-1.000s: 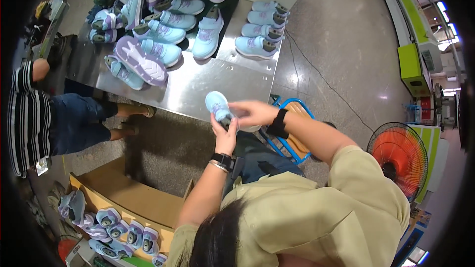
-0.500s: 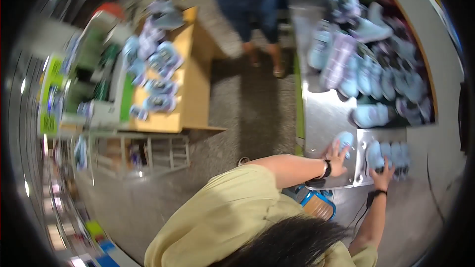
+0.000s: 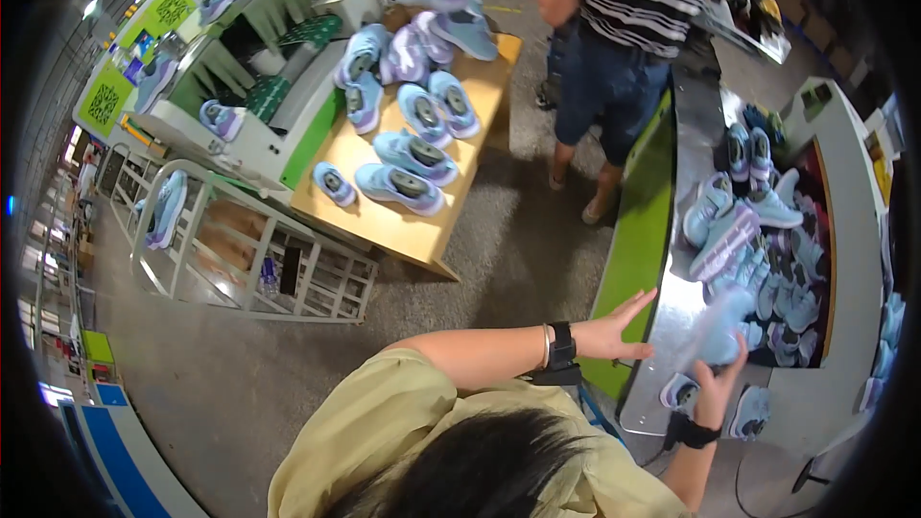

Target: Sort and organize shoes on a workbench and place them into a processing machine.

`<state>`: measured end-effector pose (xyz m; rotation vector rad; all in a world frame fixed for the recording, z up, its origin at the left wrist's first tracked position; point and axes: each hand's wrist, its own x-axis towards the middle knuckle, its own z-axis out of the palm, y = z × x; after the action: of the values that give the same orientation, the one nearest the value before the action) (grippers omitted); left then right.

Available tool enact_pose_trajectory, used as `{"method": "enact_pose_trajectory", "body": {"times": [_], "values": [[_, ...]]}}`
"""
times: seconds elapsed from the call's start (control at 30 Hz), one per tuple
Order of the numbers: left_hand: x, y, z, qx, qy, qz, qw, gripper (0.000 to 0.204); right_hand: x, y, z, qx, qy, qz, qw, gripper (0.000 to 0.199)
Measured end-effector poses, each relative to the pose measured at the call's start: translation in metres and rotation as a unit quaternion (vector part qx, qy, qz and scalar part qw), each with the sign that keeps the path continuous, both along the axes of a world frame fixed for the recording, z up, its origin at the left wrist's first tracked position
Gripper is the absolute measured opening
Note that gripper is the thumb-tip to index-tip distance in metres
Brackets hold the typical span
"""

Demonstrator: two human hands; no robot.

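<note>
A light blue shoe (image 3: 726, 318), smeared by motion, is gripped at its near end by my right hand (image 3: 718, 379) above the metal bench. To its left my left hand (image 3: 619, 331) is open, fingers spread and holding nothing, over the bench's left edge. One small blue shoe (image 3: 678, 390) sits on the metal bench (image 3: 645, 408) beside my right wrist. Another blue shoe (image 3: 751, 412) is right of that wrist. Beyond the held shoe, several blue and lilac shoes (image 3: 726, 242) are heaped on the bench and inside a dark-red-lined opening.
A wooden table (image 3: 384, 230) with several blue shoes stands on the left, beside a white and green machine (image 3: 297, 125). A metal rack cart (image 3: 254, 269) is nearer. A person in a striped top (image 3: 624, 0) stands at the bench's far end.
The view has swung, bringing the wooden table nearer the middle. My right hand now has a shoe raised in it. My left hand has come off the shoe it was touching.
</note>
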<state>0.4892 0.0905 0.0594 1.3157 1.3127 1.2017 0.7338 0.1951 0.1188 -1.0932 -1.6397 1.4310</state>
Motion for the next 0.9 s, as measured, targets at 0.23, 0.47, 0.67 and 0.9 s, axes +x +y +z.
{"method": "enact_pose_trajectory", "body": {"times": [0.23,0.47,0.67,0.9], "values": [[-0.206,-0.113,0.069,0.022,-0.349,0.151,0.925,0.050,-0.321,-0.065,0.009,0.163,0.036,0.331,0.929,0.100],[-0.408,-0.183,0.061,0.080,-0.512,0.198,0.832,0.060,-0.581,-0.062,0.022,-0.016,0.028,0.546,0.837,0.075],[-0.623,-0.228,0.049,0.262,-0.458,0.396,0.752,0.073,-0.905,-0.067,0.059,0.286,0.195,0.502,0.793,0.075],[-0.701,-0.254,0.052,0.439,-0.536,0.515,0.505,0.067,-1.116,-0.112,0.005,0.483,-0.057,0.480,0.730,0.075]]}}
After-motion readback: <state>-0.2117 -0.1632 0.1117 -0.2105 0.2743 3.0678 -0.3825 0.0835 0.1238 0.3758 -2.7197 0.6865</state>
